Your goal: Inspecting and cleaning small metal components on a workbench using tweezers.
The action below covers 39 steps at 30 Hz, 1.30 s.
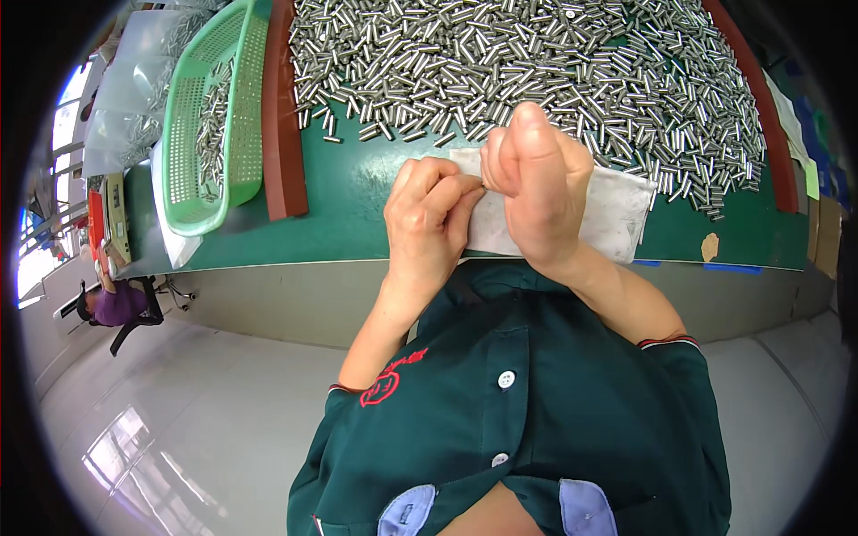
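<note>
Tiny part between my left hand [429, 223] and right hand [536, 183] is hidden; both grips pinched closed, contents unclear. Metal pins [536, 71] too many to count, one white cloth [617, 214], one green basket [219, 116].

Pins [536, 62] heaped on table [357, 214] between two strips [281, 116]; cloth [617, 214] before heap, under both hands, left hand [429, 223] beside right hand [536, 179]; basket [214, 116] left of strips, holding more pins.

The green counter [357, 192] carries a far heap of metal pins [536, 62], a white cloth [617, 214] near, and a green basket [214, 116] at left.
</note>
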Tool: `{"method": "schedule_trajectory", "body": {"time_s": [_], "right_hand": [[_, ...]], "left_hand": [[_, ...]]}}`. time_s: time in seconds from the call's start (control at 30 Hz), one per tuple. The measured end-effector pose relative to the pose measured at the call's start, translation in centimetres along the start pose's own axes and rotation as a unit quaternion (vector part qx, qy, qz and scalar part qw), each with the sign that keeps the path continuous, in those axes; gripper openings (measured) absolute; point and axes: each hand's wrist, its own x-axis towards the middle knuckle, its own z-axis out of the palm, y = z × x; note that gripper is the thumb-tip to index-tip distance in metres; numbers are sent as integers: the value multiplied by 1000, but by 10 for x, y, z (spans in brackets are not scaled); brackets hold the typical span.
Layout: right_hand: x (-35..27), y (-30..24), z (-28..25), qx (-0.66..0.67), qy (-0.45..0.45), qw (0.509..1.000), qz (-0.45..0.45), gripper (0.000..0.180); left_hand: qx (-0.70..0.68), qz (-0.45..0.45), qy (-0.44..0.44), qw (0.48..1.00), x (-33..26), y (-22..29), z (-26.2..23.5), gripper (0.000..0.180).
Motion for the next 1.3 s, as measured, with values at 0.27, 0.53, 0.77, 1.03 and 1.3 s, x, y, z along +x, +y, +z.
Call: {"method": "schedule_trajectory", "body": {"time_s": [0.27, 0.53, 0.77, 1.03, 1.3], "right_hand": [[2, 0, -11, 71, 20, 997, 20, 41], [5, -2, -14, 92, 23, 994, 51, 41], [5, -2, -16, 87, 17, 994, 56, 42], [6, -4, -14, 88, 23, 994, 57, 43], [5, -5, -15, 94, 23, 993, 62, 43]], "left_hand": [[-270, -190, 10, 944, -4, 6, -14, 7], [-599, -360, 7, 715, 15, -6, -35, 18], [-67, -208, -14, 976, 23, -11, -21, 8], [80, -85, -34, 993, 31, -13, -13, 8], [-588, -334, -46, 735, 24, -16, -25, 7]]}}
